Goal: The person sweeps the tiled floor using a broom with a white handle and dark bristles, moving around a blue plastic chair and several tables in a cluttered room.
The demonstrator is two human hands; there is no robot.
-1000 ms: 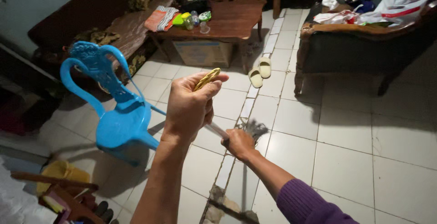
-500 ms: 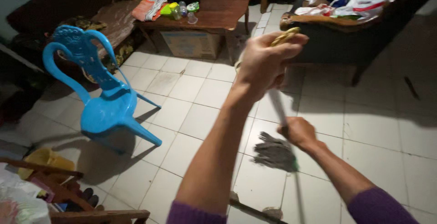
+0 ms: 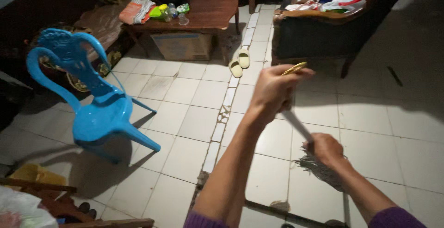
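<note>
The mop [image 3: 303,133] slants over the white tiled floor [image 3: 370,117], its grey strands [image 3: 319,168] spread on a near right tile. The left hand [image 3: 276,90] is clenched round the yellow top of the handle, and the right hand [image 3: 326,148] is wrapped tight round the shaft lower down, just above the strands. A blue plastic chair [image 3: 95,98] stands to the left, a pair of pale slippers [image 3: 239,63] lies farther off, and a wooden tabletop [image 3: 208,15] holds folded cloth.

Open white tiled floor [image 3: 185,112] lies ahead and to the right. A blue plastic chair [image 3: 99,112] blocks the left; a dark wooden armchair [image 3: 314,33] stands beyond.
</note>
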